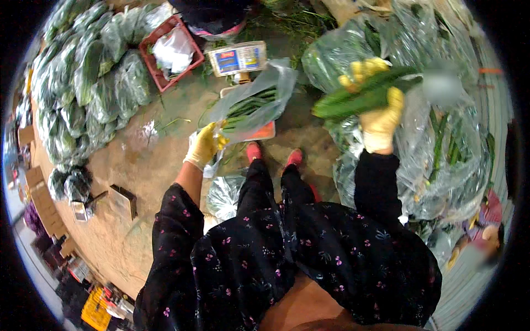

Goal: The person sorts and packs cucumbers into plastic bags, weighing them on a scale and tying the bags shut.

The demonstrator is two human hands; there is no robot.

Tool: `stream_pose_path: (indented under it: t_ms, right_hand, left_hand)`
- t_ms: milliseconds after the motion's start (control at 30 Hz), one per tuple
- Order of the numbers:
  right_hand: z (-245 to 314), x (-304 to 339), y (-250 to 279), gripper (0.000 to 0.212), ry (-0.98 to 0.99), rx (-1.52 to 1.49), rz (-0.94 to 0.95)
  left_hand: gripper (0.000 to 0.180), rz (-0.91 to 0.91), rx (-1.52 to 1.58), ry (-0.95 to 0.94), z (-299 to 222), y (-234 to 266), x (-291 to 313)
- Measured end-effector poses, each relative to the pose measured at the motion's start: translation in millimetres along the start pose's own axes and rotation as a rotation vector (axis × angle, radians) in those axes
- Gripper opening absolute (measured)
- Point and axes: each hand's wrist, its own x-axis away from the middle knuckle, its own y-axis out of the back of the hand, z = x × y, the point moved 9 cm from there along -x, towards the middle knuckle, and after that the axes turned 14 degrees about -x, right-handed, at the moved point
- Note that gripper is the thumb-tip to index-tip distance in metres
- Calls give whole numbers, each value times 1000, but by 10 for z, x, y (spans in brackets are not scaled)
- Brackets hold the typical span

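My left hand (205, 144), in a yellow glove, grips the rim of a clear plastic bag (259, 94) that holds long green vegetables (248, 105). The bag rests on an orange-edged weighing scale (259, 132) on the floor. My right hand (380, 113), also gloved in yellow, is raised over a large clear sack and is shut on a bundle of long green vegetables (359, 95). My red shoes (294, 157) stand just in front of the scale.
A big clear sack of green vegetables (441, 160) lies at right. Many filled bags of greens (88, 83) are heaped at upper left, beside a red crate (171, 52). Cardboard boxes (41, 201) line the left edge. Another person (212, 16) crouches beyond the scale.
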Motion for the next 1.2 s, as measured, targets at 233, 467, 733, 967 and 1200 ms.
stream_pose_path:
  t_ms: [233,467,733,967,1200]
  right_hand:
    - [-2092,-633,1274,58,-194,368,-135]
    - [-3335,-179,1783,80,-406,1661,509]
    - [-1684,-490,2454,83,-474,2147,-119]
    - [-1768,-798,2164,82,-720,1898,-133]
    - [-1668,-261,2163,71,-628,1197,-301]
  left_hand:
    - [47,-36,114,-145,-464,-559,-95]
    - [68,-85,181,-197,-811,-261,38]
    - [57,-123,162,-114,-564,-82,-45]
    - [54,-277,29,-103,-850,-18,-363]
    - [35,-319,23,21,-573,477,-397]
